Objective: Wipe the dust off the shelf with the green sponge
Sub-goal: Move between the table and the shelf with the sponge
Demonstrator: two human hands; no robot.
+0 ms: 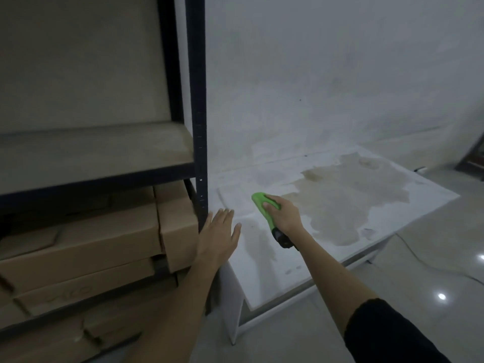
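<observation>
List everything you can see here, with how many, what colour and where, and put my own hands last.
Shelf: one, black frame with pale boards, left; the upper board is bare.
Boxes: several, brown cardboard, stacked on the lower levels of the shelf.
Table: one, white top with a large brownish stain, right of the shelf against the wall.
Wall: grey-white, behind the table.
Floor: pale glossy tiles, lower right, with light reflections.
Dark object: one, far right edge; too cut off to identify.
Sponge: one, green, with a dark handle end, over the table's left part.
Left hand: open, fingers spread, next to the shelf's front post.
Right hand: gripping the sponge.
</observation>
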